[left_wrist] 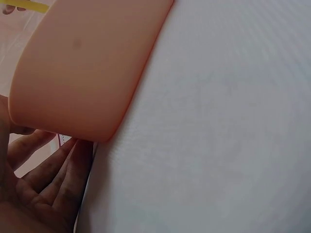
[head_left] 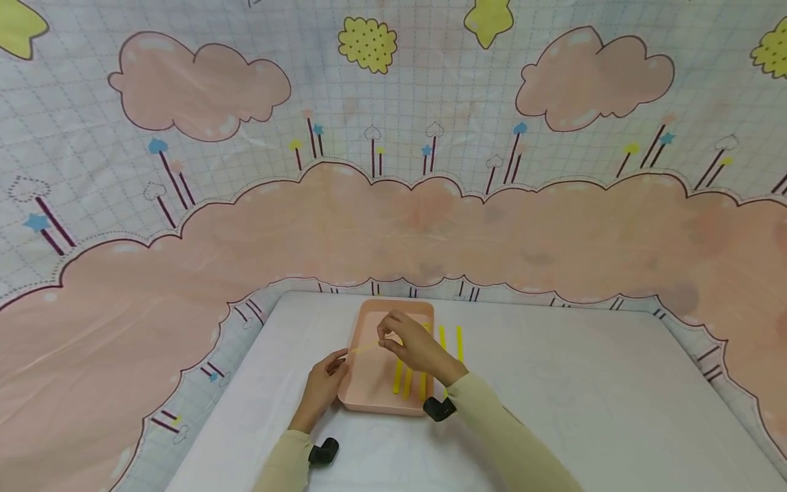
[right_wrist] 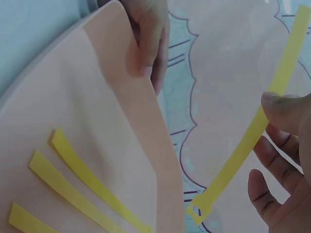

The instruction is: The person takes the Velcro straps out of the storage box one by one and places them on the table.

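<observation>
A thin yellow strip point(right_wrist: 238, 167) is pinched between the thumb and fingers of my right hand point(head_left: 412, 342), above the tray. One end of this strip has a small hole or notch. My left hand point(head_left: 322, 386) grips the left wall of the pink tray point(left_wrist: 82, 73), thumb at the rim and fingers on the outside. Inside the tray lie several more yellow strips point(right_wrist: 73, 191), roughly side by side. My right forearm covers part of them in the head view.
Right of the tray, more yellow strips point(head_left: 459, 342) lie on the white table point(head_left: 584, 396). A patterned cloth point(head_left: 467, 232) with clouds and stars hangs behind the table and along its sides. Each wrist carries a black camera mount point(head_left: 324, 451).
</observation>
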The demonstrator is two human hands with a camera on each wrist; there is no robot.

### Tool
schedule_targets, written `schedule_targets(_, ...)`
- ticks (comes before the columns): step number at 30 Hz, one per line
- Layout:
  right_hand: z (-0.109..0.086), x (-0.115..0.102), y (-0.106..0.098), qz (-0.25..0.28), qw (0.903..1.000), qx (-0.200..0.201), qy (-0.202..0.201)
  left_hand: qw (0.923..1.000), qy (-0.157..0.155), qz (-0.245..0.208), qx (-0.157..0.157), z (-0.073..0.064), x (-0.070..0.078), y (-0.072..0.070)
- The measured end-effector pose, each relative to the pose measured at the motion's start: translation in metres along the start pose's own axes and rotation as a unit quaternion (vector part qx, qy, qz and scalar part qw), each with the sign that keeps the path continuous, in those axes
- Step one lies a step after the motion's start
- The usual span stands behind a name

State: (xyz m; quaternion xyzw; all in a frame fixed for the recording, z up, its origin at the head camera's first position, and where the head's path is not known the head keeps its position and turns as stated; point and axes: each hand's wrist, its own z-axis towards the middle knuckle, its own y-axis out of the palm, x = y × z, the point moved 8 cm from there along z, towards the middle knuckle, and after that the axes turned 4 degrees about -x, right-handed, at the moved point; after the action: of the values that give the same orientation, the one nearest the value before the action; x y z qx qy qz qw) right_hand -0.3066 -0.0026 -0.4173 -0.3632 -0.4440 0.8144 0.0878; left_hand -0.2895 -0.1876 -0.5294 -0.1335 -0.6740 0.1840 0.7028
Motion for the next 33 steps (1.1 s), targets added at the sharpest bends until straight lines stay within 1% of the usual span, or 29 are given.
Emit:
schedule_targets(2,-0.003,0.002,0.0,0.015,0.9997,0.004,0.018,1.0,0.001,-0.001,0.001,0.0,0.0,0.0)
schedule_targets(5,-0.006,0.002,-0.001,0.034,0.9989,0.008,0.031,1.0,0.002,-0.003,0.003,0.001,0.0,0.0)
schedule_targets(8,-0.008,0.001,-0.003,0.044,0.9984,0.02,0.031,1.0,0.002,-0.004,0.005,0.002,0.0,0.0)
schedule_targets(12,-0.013,0.0,-0.009,0.068,0.9962,0.048,0.026,1.0,0.0,-0.003,0.003,0.003,0.0,0.0)
schedule_targets(16,-0.017,0.004,-0.011,0.095,0.9927,0.064,0.039,1.0,-0.002,0.0,0.002,0.003,0.0,0.001)
schedule_targets(20,-0.021,0.009,-0.013,0.13,0.9875,0.07,0.056,1.0,-0.004,0.004,0.005,0.003,0.001,0.001)
schedule_targets(25,-0.025,0.012,-0.016,0.182,0.977,0.085,0.071,0.9999,-0.005,0.007,0.01,0.003,0.0,0.0)
schedule_targets(30,-0.029,0.018,-0.017,0.195,0.9708,0.104,0.094,0.9999,-0.005,0.006,0.009,0.003,0.0,0.0)
schedule_targets(33,-0.032,0.023,-0.019,0.209,0.9643,0.114,0.116,0.9999,-0.008,0.001,0.007,0.003,-0.001,0.001)
